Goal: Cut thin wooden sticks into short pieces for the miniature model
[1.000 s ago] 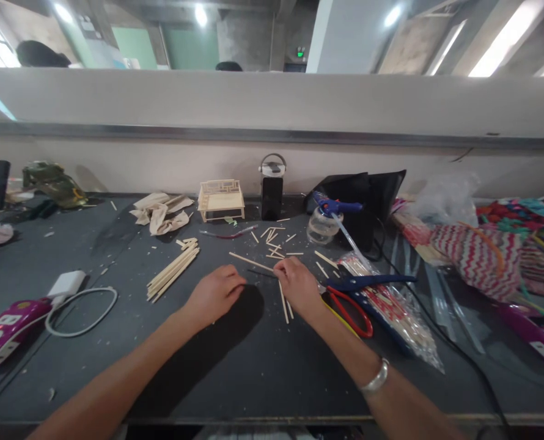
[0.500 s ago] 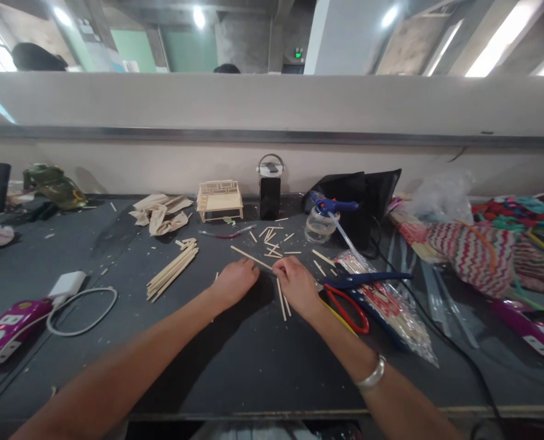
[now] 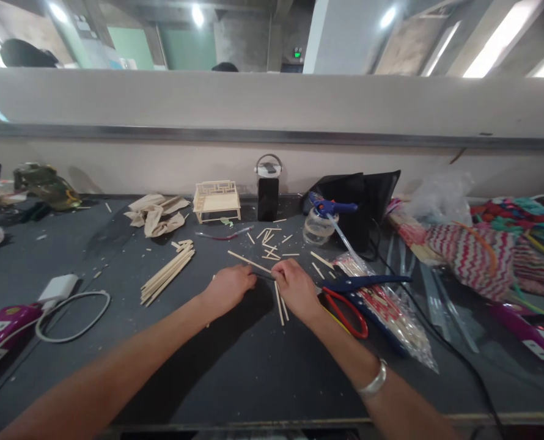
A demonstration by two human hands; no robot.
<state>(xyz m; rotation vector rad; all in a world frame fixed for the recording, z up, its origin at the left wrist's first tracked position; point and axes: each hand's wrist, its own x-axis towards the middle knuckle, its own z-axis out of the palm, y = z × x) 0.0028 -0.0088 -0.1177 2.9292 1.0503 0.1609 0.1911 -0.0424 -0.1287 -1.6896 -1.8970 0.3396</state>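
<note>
My right hand (image 3: 294, 286) pinches the near end of a thin wooden stick (image 3: 249, 261), which slants up to the left just above the tabletop. My left hand (image 3: 230, 289) is closed beside it, its fingertips hidden. A dark narrow edge (image 3: 263, 275) shows between the two hands; what it belongs to is unclear. Under my right hand lie two more wooden sticks (image 3: 279, 304). Short cut stick pieces (image 3: 269, 249) are scattered beyond the hands. To the left rests a bundle of sticks (image 3: 167, 275). Farther back stands a miniature wooden daybed (image 3: 217, 203).
Right of my hands lie red-handled scissors (image 3: 348, 318), a dark blue tool (image 3: 368, 281) and a plastic bag of sticks (image 3: 395, 318). A blue glue gun (image 3: 332, 206) rests on a glass jar (image 3: 316, 229). A phone (image 3: 268, 199) and crumpled cloth (image 3: 156, 215) are behind; a purple power strip (image 3: 6, 335) sits left.
The whole view has shifted slightly. Both hands keep nearly the same place and grip, and the stick stays at the same slant.
</note>
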